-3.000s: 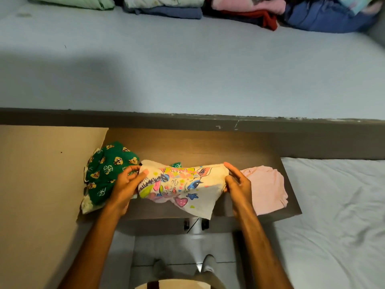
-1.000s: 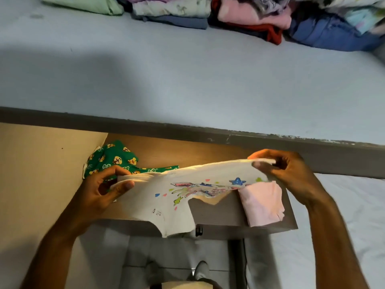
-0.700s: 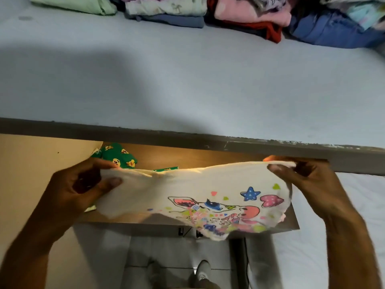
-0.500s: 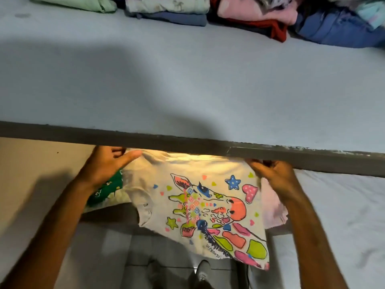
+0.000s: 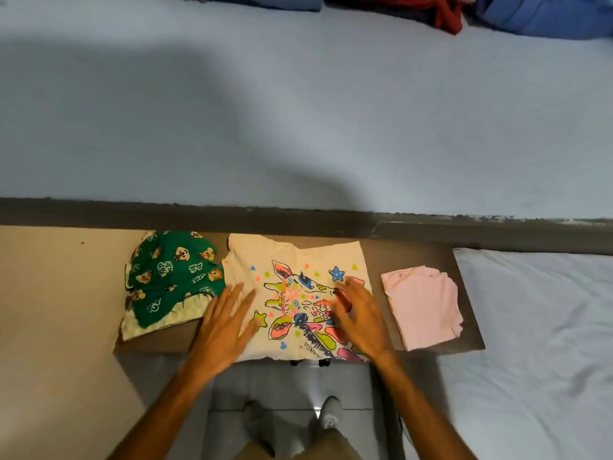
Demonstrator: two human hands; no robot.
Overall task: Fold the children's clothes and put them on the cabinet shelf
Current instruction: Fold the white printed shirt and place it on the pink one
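A cream T-shirt with a colourful giraffe print [image 5: 295,260] lies spread flat on the brown shelf [image 5: 418,247], print side up. My left hand [image 5: 229,323] rests flat on its left part, fingers spread. My right hand [image 5: 360,315], blurred, lies flat on the print's right side. A green garment with cartoon faces [image 5: 169,277] lies at the shirt's left edge. A folded pink garment [image 5: 423,305] sits to the right, apart from the shirt.
A grey-blue mattress [image 5: 298,111] stretches beyond a dark ledge [image 5: 232,217], with piled clothes [image 5: 447,11] at its far edge. A beige panel [image 5: 49,327] stands left, white bedding [image 5: 537,343] right. My feet [image 5: 326,413] show on the tiled floor below.
The shirt went from bunched up, to held up and opened out, to lying flat on the shelf. Both hands let go of its top corners and now press flat on it.
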